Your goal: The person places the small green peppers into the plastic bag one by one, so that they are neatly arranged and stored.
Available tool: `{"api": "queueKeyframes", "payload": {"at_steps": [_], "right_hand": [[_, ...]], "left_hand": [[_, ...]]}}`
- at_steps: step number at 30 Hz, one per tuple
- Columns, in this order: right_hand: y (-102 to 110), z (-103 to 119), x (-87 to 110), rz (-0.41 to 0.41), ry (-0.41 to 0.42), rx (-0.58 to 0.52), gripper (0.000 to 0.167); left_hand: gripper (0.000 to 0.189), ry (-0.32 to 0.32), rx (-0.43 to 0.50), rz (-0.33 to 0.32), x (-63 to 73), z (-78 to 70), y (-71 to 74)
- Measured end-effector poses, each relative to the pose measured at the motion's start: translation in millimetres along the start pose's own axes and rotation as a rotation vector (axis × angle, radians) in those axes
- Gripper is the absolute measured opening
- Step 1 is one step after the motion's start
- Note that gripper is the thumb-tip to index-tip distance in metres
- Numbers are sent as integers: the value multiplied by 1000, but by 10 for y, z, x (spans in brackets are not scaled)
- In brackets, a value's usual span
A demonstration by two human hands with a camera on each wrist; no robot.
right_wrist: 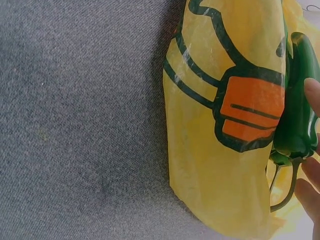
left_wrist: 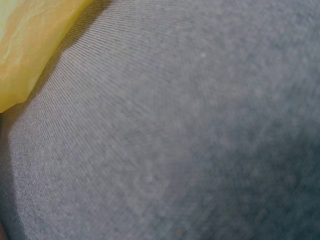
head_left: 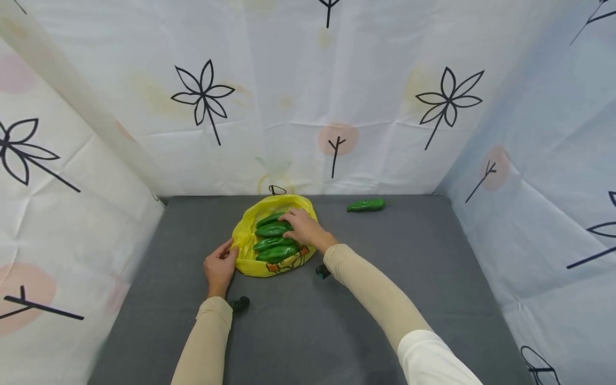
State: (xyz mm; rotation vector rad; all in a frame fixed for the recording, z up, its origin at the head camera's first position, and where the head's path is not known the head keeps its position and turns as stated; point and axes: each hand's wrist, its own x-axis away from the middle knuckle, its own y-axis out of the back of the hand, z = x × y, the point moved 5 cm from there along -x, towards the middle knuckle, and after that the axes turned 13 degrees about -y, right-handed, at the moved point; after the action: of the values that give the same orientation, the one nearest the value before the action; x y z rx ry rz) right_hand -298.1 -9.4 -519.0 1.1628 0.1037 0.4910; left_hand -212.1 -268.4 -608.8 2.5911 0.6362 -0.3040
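Note:
A yellow plastic bag (head_left: 245,267) with a printed cartoon lies with its mouth spread wide. Inside it, several green peppers (head_left: 275,253) lie side by side in a column. My left hand (head_left: 220,267) pinches the bag's left rim between thumb and fingers. My right hand (head_left: 304,229) reaches over the right rim and grips a green pepper (head_left: 273,230) near its stem end, thumb on one side and fingers on the other. In the right wrist view, fingers (right_wrist: 312,95) lie against a glossy pepper (right_wrist: 297,115) behind the bag's printed side. The left hand is almost wholly outside its wrist view.
One more green pepper (head_left: 366,205) lies on the grey table (head_left: 385,278), right of the bag near the back edge. White patterned cloth (head_left: 289,107) hangs at the back and both sides. Small dark wrist devices (head_left: 239,304) show at each wrist.

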Motion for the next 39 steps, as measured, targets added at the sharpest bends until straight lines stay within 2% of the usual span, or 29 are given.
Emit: {"api": "queueKeyframes", "payload": {"at_steps": [5, 9, 21, 30, 39], "right_hand": [[15, -19, 24, -30, 12, 25, 52], [63, -27, 57, -106, 28, 100, 55], [208, -211, 129, -285, -38, 269, 72], [262, -472, 159, -265, -136, 260, 79], [327, -834, 153, -269, -246, 200, 79]], "left_hand": [[33, 8, -10, 0, -1, -5, 3], [32, 5, -15, -2, -4, 0, 1], [33, -10, -3, -5, 24, 1, -3], [34, 3, -42, 1, 22, 21, -16], [34, 1, -28, 3, 20, 8, -9]]}}
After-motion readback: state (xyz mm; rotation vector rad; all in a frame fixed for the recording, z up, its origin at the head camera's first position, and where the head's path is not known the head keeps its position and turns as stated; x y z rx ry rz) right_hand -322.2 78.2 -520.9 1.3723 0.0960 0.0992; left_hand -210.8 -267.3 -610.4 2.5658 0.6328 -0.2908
